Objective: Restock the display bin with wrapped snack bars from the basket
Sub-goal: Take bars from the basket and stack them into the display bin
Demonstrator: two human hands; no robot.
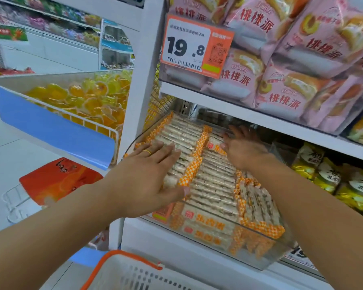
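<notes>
A clear plastic display bin sits on the middle shelf, filled with rows of wrapped snack bars that have orange-and-white checked ends. My left hand lies flat on the left rows with its fingers spread and a gold ring on one finger. My right hand rests palm down on the bars farther back in the bin, fingers apart. Neither hand grips a bar. The white basket with an orange handle is at the bottom edge; its contents are not visible.
Pink cake packets fill the shelf above, behind an orange 19.8 price tag. Yellow bags lie to the right of the bin. A blue-fronted wire bin of yellow jelly cups juts out on the left, with an orange packet below it.
</notes>
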